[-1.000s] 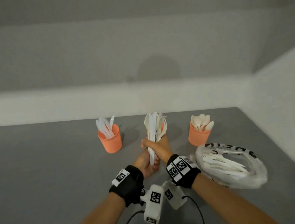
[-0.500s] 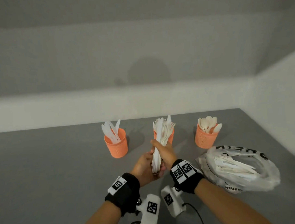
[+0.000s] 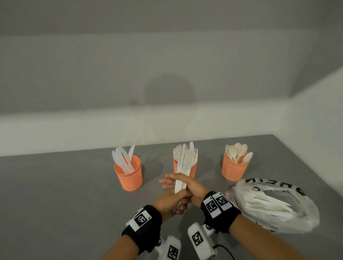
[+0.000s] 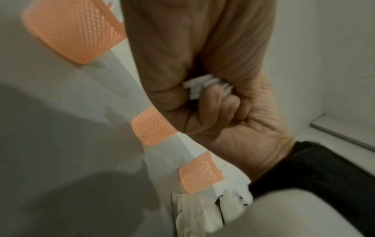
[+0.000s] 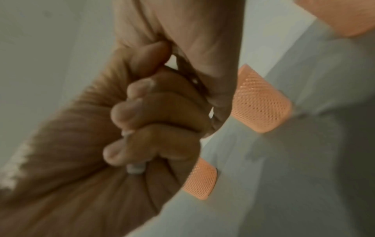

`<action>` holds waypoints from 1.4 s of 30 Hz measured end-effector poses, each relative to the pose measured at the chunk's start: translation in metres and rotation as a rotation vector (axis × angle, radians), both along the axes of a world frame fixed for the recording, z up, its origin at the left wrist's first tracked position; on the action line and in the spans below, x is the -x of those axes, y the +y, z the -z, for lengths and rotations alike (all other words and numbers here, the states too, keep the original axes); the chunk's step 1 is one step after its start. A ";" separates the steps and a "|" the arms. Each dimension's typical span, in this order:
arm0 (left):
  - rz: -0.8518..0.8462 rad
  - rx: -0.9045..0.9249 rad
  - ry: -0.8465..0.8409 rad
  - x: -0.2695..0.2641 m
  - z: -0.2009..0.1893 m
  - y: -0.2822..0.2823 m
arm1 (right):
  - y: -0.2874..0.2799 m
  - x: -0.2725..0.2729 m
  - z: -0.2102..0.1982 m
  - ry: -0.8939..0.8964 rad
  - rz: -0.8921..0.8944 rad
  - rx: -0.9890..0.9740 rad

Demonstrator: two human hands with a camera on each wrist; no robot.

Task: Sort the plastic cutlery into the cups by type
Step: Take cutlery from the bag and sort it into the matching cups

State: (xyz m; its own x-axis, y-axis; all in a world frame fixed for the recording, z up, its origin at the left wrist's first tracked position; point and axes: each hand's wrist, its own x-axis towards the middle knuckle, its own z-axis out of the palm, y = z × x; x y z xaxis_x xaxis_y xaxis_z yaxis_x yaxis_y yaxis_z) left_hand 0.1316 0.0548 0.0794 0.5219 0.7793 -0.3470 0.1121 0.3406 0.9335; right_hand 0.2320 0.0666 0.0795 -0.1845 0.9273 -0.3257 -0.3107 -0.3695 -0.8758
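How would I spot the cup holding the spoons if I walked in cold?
On the grey table stand three orange mesh cups in a row. Take the spoon cup, rightmost, just behind the plastic bag. Only it shows rounded bowls above its rim, not blades or tines.

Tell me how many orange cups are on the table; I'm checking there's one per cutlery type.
3, in a row: the left cup holds knives, the middle cup, partly hidden behind the held bundle, holds forks, and the right cup holds spoons. None seems hidden.
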 end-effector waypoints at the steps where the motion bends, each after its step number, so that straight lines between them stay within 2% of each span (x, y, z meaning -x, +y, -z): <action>1: -0.002 0.003 -0.007 -0.001 0.000 0.000 | -0.001 -0.001 -0.001 0.022 -0.008 0.003; 3: 0.031 -0.044 0.030 0.000 0.001 0.000 | 0.000 -0.002 0.001 -0.065 0.023 -0.003; 5: 0.124 -0.140 0.169 0.007 0.000 0.003 | 0.002 -0.006 0.005 -0.193 0.096 -0.021; 7: 0.168 -0.198 0.296 0.017 -0.003 0.010 | 0.008 -0.013 0.006 -0.209 0.173 -0.047; 8: 0.136 -0.201 0.322 0.022 -0.006 0.015 | 0.011 -0.017 0.007 -0.184 0.196 -0.040; 12: -0.181 -0.187 0.221 0.030 -0.018 0.038 | 0.011 -0.027 0.007 -0.147 0.118 0.045; 14: -0.240 -0.210 0.181 0.028 -0.022 0.045 | 0.009 -0.025 0.009 -0.145 0.053 0.031; 19: -0.199 -0.279 0.238 0.020 -0.019 0.046 | 0.006 -0.019 0.005 -0.097 -0.056 -0.011; 23: -0.250 -0.175 0.186 0.015 -0.014 0.047 | 0.006 -0.022 0.003 -0.146 -0.117 -0.030; 26: -0.262 -0.172 0.199 0.012 -0.012 0.048 | 0.007 -0.024 0.005 -0.199 -0.147 -0.028; 29: -0.305 -0.187 0.181 0.010 -0.012 0.050 | 0.008 -0.025 0.008 -0.221 -0.127 -0.046; 35: -0.368 -0.145 0.075 0.009 -0.010 0.051 | 0.008 -0.024 0.011 -0.106 -0.077 -0.040; 42: -0.330 -0.146 0.034 0.009 -0.006 0.046 | 0.008 -0.024 0.009 -0.144 -0.080 -0.079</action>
